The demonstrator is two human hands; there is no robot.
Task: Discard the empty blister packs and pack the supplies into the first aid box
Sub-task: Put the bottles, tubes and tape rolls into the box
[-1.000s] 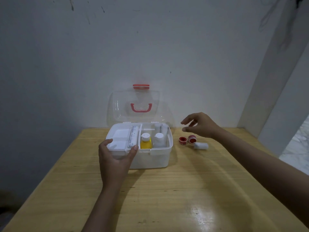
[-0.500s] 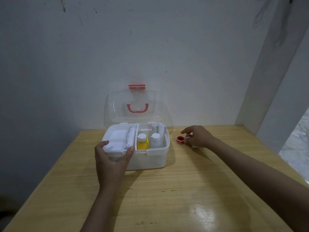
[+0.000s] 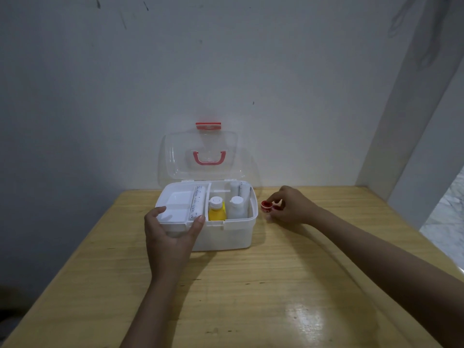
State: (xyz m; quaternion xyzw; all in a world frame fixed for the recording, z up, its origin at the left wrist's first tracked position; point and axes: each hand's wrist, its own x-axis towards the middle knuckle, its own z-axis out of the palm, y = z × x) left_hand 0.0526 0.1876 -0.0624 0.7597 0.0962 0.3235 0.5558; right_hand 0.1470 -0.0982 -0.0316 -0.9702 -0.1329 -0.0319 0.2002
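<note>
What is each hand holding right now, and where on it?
Left hand grips the first aid box at its front rim. Right hand closes its fingertips on small red tape rolls on the table.

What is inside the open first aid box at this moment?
The first aid box holds a yellow bottle, a white bottle, a printed roll and two rolls behind. The tray hides whatever lies beneath.

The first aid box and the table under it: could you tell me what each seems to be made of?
First aid box: apparently plastic, with an opaque white, smooth base and a clear lid that shows the wall through it; the handle is red.
Table: looks like wood or wood-look laminate, with yellowish grain lines and a glossy finish reflecting light near the front.
</note>
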